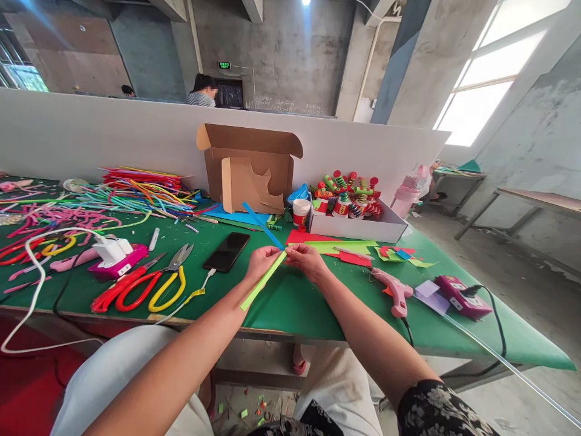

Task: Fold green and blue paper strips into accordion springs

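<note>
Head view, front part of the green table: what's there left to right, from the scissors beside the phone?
Scissors → phone → left hand → right hand → pink glue gun → purple power socket.

Blue paper strip: single even shade, unpatterned. Lime-green paper strip: likewise plain. Tabletop: uniform green. Scissors: one handle red, the other yellow; blades silver-grey. Phone: black. Glue gun: pink. Socket blocks: magenta, both. Charger: white. Carton: plain brown. Shallow box: white exterior. Ornaments: red, green and white. Cup stack: red and white. Bottle: pale pink. Craft sticks: mixed red, orange, teal, blue. Sleeve: black, pale floral print.
</note>
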`<act>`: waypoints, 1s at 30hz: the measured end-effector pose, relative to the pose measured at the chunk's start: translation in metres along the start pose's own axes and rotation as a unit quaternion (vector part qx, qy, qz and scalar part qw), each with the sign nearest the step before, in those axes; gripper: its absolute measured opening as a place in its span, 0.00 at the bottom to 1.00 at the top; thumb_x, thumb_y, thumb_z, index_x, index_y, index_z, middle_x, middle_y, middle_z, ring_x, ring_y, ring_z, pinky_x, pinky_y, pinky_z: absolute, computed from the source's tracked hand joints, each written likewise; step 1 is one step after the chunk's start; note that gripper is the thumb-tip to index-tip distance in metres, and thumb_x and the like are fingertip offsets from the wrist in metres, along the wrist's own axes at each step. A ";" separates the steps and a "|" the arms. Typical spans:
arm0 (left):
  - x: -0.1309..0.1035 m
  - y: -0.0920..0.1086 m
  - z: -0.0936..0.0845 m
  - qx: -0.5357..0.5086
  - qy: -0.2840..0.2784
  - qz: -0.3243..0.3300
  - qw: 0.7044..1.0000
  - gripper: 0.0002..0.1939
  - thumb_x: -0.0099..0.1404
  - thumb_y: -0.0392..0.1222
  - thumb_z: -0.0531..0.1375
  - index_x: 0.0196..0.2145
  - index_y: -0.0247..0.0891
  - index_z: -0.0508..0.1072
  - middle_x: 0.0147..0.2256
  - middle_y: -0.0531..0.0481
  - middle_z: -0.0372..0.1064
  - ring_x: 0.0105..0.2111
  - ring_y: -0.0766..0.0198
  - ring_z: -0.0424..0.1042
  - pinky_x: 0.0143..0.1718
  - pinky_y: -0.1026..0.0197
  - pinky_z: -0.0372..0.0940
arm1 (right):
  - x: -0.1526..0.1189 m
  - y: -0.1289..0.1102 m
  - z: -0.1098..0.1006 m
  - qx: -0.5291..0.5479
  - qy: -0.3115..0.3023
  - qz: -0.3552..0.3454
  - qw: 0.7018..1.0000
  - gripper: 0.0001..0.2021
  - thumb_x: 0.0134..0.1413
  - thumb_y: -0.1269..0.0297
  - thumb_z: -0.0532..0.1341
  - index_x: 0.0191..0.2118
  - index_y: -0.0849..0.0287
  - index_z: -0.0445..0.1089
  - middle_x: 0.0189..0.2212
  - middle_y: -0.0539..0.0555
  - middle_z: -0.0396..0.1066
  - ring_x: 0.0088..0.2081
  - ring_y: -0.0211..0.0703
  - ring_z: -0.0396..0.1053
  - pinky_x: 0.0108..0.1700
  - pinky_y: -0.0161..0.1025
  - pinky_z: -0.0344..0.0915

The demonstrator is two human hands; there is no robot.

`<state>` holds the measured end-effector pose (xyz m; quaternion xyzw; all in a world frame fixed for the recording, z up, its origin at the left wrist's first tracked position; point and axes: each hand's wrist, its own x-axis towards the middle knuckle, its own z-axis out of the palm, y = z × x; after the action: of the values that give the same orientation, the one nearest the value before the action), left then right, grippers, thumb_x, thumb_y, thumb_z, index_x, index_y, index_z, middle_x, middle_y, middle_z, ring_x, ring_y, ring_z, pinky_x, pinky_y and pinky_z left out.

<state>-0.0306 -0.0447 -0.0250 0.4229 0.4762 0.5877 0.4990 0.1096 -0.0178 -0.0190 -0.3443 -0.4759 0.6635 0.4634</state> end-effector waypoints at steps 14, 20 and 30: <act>0.001 0.005 -0.002 0.010 -0.017 -0.010 1.000 0.22 0.36 0.57 0.72 0.21 0.37 0.75 0.18 0.53 0.69 0.18 0.69 0.62 0.22 0.65 0.55 | 0.001 -0.002 0.003 -0.055 0.006 -0.045 0.997 0.19 0.27 0.52 0.74 0.25 0.60 0.74 0.17 0.46 0.70 0.22 0.35 0.67 0.35 0.39 0.72; -0.001 0.001 0.003 -0.091 -0.016 -0.001 0.996 0.20 0.36 0.51 0.73 0.25 0.36 0.76 0.22 0.51 0.72 0.22 0.69 0.65 0.27 0.64 0.60 | 0.002 -0.002 -0.001 -0.018 0.015 -0.042 0.999 0.19 0.29 0.51 0.74 0.26 0.60 0.73 0.19 0.48 0.71 0.23 0.35 0.69 0.35 0.38 0.72; -0.005 0.005 0.004 -0.028 -0.005 0.015 0.999 0.19 0.39 0.51 0.71 0.26 0.37 0.74 0.21 0.53 0.70 0.24 0.66 0.66 0.26 0.64 0.58 | 0.002 0.000 0.001 -0.031 0.021 -0.037 0.999 0.19 0.28 0.52 0.75 0.25 0.59 0.72 0.20 0.48 0.72 0.23 0.38 0.71 0.32 0.38 0.71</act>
<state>-0.0274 -0.0490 -0.0197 0.4186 0.4505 0.6063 0.5042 0.1079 -0.0163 -0.0186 -0.3543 -0.4987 0.6238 0.4865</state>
